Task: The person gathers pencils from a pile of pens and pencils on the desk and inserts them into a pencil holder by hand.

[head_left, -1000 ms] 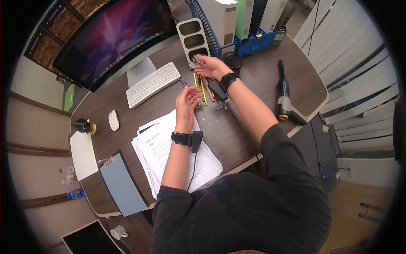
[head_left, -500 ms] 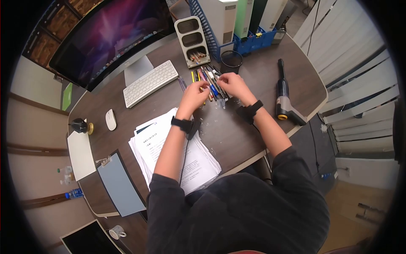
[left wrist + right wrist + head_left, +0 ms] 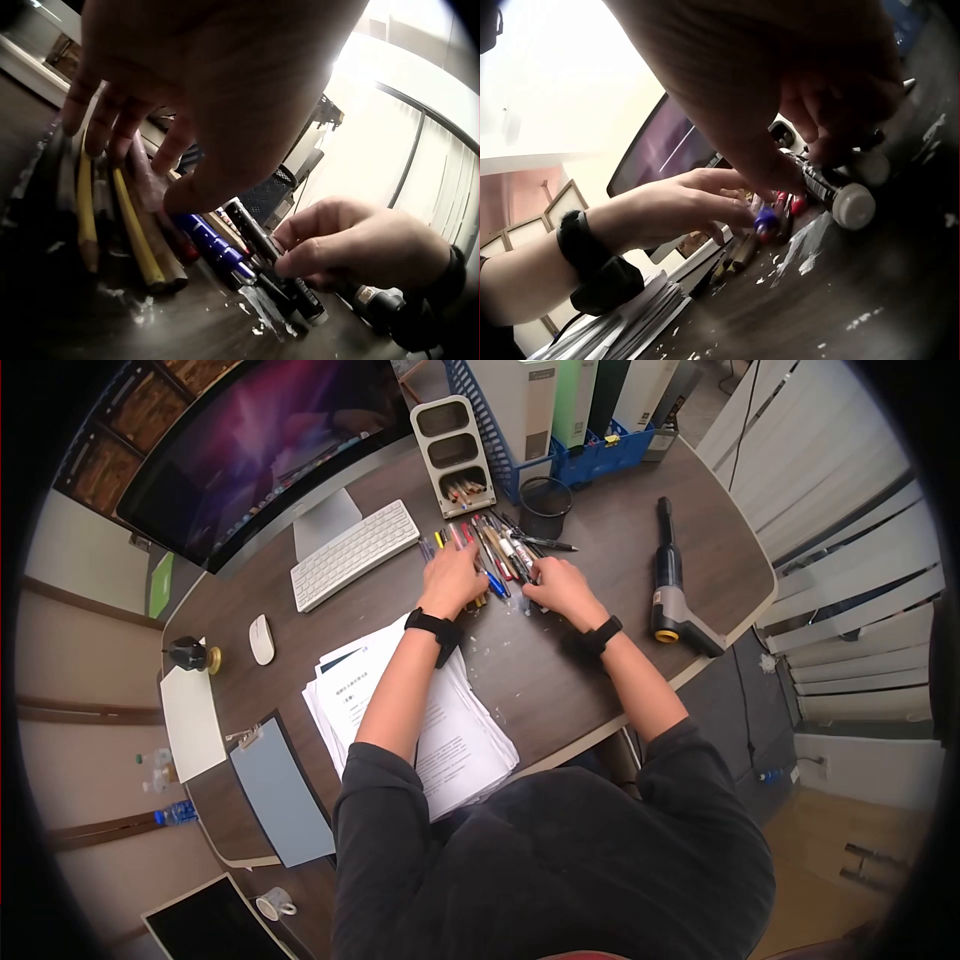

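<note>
My left hand (image 3: 455, 572) lies over a loose row of pens and pencils on the desk. In the left wrist view its fingers are spread and reach down among yellow pencils (image 3: 88, 217), with the thumb by a blue pen (image 3: 219, 246). At the right side of the pile, my right hand (image 3: 565, 590) pinches a black marker (image 3: 311, 304) between thumb and fingers. The marker's white end (image 3: 855, 207) points toward the right wrist camera. A beige organizer (image 3: 488, 455) with several pencils in its lowest compartment stands behind the pile.
A black mesh cup (image 3: 545, 520) stands just behind the pens, near blue baskets (image 3: 610, 458) of folders. Left of the pile are a keyboard (image 3: 355, 557) and stacked papers (image 3: 450, 745). A handheld vacuum (image 3: 672, 585) lies to the right. White scraps dot the desk.
My right hand put pencils into the organizer's lowest compartment, then came back to the right side of the pile. My left hand moved over the pens, which now lie more spread out.
</note>
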The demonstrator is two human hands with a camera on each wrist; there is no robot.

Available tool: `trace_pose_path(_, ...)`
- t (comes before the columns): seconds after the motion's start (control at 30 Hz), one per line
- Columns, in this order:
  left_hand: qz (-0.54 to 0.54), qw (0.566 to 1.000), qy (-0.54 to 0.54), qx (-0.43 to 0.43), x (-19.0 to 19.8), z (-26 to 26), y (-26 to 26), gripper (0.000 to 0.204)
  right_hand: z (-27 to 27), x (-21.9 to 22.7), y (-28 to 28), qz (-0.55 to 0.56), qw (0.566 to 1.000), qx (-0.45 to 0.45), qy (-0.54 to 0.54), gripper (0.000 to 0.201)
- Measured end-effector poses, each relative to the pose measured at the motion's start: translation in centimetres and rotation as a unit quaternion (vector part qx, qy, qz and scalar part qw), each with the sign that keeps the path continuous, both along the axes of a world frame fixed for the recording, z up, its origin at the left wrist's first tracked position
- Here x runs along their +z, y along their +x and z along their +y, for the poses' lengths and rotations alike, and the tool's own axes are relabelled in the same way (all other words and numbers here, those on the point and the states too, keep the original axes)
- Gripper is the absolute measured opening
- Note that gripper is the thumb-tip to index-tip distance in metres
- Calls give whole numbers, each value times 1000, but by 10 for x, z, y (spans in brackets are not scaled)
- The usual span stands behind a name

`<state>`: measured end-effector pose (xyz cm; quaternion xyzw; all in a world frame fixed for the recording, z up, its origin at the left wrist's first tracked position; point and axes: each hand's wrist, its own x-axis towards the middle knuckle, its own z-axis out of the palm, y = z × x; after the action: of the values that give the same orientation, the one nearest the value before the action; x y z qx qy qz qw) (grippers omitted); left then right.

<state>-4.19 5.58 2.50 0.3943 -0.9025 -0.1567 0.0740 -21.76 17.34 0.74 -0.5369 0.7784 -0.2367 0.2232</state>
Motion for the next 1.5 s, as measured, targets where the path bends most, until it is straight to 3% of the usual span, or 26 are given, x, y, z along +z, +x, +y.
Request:
trace_pose_path(0.13,13,1000,-10,0,-6,-6,11,37,8,3,0,28,998,51,17,24)
trace_pose_path(0.27,26,998,28,44,-3,-8,17,36,-2,13,5,3,999,36,11,22)
trace_pose_path(0.33,17,998,30,51,-4,-9,21,35,-15,2,6,43,995,10,-87,20)
trace_pose_path(0.43,35,999,1,41,-7,-9,28,35,-31,-6,7,89,992,-1,-93,22)
trace_pose_path(0.53,42,996,-8,82,-4,-8,31,37,-41,-9,10,101,992,16,-71,25)
trace_pose_path(0.77,16,999,27,44,-9,-12,21,29,-65,-23,15,70,997,1,-34,30)
trace_pose_path(0.97,-8,998,2,64,-19,-12,5,27,-56,-17,6,-39,998,45,-11,25)
trace_pose_path(1.07,-26,997,34,67,-9,-8,0,27,-42,-23,-1,-288,957,13,-34,24)
trace_pose_path(1.13,-38,995,60,67,-13,-9,-2,27,-34,-30,-6,-282,958,12,-55,24)
trace_pose_path(1.2,2,997,2,74,-27,-13,-2,28,-29,-33,-12,-277,958,10,-77,25)
trace_pose_path(1.27,-1,997,11,75,-21,-12,-2,27,-24,-16,-13,-323,946,-15,1,25)
trace_pose_path(1.4,-9,993,67,99,-14,-14,0,26,-33,-21,-4,-400,916,-34,-21,24)
trace_pose_path(1.47,-7,990,83,111,-11,-17,0,27,-46,-27,3,-270,957,22,-104,22)
trace_pose_path(1.5,-5,987,99,122,-10,-17,0,28,-49,-30,4,-271,957,22,-105,22)
